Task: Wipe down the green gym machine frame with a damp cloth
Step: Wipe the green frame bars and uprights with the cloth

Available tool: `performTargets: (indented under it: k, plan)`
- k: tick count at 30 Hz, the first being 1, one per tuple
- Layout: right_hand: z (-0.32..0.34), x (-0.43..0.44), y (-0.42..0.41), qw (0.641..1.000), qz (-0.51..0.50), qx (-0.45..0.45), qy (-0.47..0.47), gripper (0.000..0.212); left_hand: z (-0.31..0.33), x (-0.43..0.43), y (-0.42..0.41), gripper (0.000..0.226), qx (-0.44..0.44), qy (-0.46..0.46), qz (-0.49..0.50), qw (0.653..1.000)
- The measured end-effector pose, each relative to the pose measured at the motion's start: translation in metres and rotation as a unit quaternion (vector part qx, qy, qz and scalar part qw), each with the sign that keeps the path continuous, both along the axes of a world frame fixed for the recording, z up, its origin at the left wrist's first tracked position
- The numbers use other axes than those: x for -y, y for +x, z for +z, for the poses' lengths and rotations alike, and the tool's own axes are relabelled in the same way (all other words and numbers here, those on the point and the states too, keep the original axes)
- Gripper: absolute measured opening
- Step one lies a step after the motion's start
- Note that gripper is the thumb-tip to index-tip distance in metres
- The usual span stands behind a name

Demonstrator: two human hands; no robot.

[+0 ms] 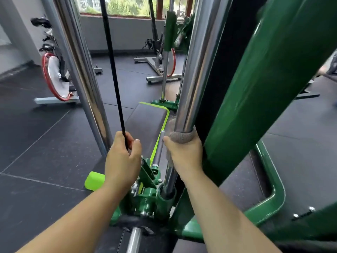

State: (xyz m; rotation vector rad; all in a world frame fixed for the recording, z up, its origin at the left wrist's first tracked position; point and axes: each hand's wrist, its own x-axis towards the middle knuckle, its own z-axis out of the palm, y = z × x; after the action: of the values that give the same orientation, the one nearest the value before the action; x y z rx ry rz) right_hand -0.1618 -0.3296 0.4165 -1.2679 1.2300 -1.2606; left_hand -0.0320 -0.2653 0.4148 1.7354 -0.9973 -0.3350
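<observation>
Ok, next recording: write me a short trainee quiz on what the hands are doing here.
1. True or false: the right hand holds a grey cloth wrapped round a chrome pole.
2. The left hand grips: A) a black cable, B) a spray bottle, C) nothing?
3. Fill in: the sloping beam right of the pole is painted ____.
Key: 1 true; 2 A; 3 green.

A dark rubber-tiled gym floor [45, 152] is pictured. A red-rimmed spin bike [54, 77] is stood on it at the far left, and a second bike [160, 64] at the far centre. A lime-green block [94, 180] is laid near the middle, and the green base frame [273, 189] is planted near right.
</observation>
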Motion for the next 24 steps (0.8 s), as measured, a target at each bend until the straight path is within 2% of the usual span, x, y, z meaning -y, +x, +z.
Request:
performTargets:
  k: [6,9,12,14,17,19,24]
  plan:
    - [-0.155,-0.006,-0.008,0.993,0.030,-0.051,0.098,0.034,-0.088,0.007,-0.002,0.017,-0.014,0.009,-0.005,1.000]
    - [-0.203,-0.010,-0.013,0.979,0.074,-0.092,0.169,0.038,-0.113,0.009,-0.001,0.015,-0.014,0.022,0.001,1.000]
    - [-0.200,-0.008,-0.013,0.977,0.079,-0.090,0.174,0.041,-0.120,0.018,0.005,0.016,-0.006,0.020,-0.010,1.000]
    - [-0.177,-0.005,-0.010,0.991,0.043,-0.076,0.106,0.039,-0.126,0.023,0.004,0.015,0.010,0.029,-0.002,1.000]
    - [-0.178,0.006,-0.005,0.997,0.035,-0.042,0.045,0.035,-0.155,0.036,0.000,0.022,-0.032,0.086,0.064,0.994]
    - [-0.202,0.005,-0.003,0.996,0.036,-0.055,0.064,0.037,-0.171,0.036,-0.006,0.022,-0.046,0.105,0.097,0.989]
    - [-0.250,0.006,0.000,0.993,0.034,-0.073,0.088,0.038,-0.193,0.039,-0.013,0.021,-0.075,0.075,0.119,0.987]
